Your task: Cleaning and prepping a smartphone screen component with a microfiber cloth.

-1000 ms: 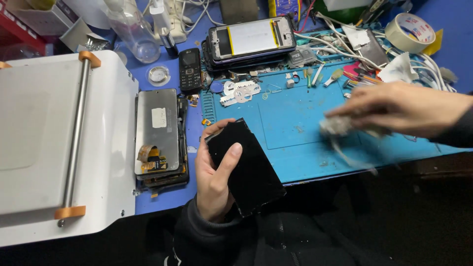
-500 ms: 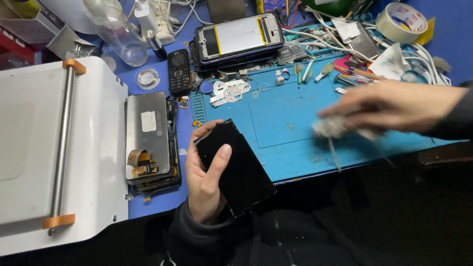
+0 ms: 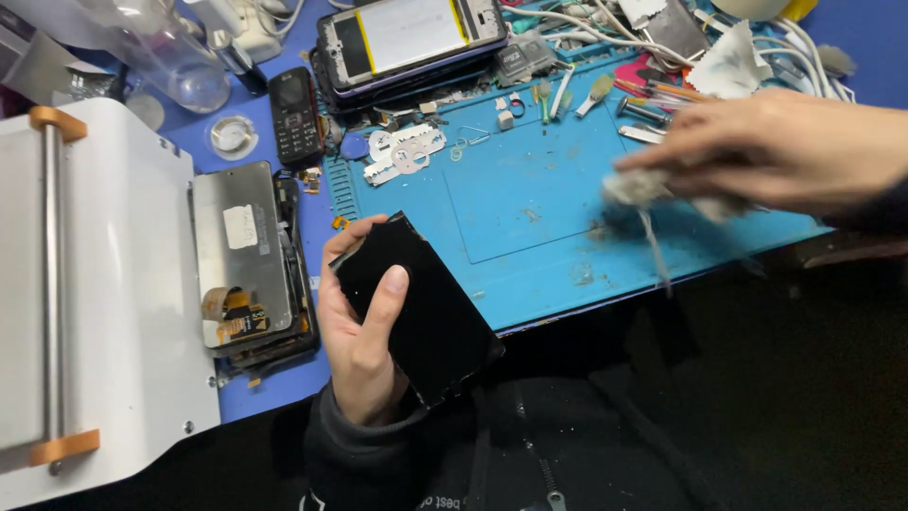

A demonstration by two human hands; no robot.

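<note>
A black phone screen panel point(image 3: 416, 308) is clasped in the left hand point(image 3: 364, 341), thumb laid across its face, long axis tilted from upper left to lower right; off to the right, a grey wipe point(image 3: 653, 189) is pinched in the right hand point(image 3: 785, 151) over the blue repair mat point(image 3: 530, 199), well apart from the panel

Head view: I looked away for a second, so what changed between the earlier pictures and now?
Little changed. The right hand with its grey wad of cloth sits slightly higher over the blue mat. The left hand holds the black glass panel as before. The white machine and the phones stayed put; mostly the camera shifted.
</note>
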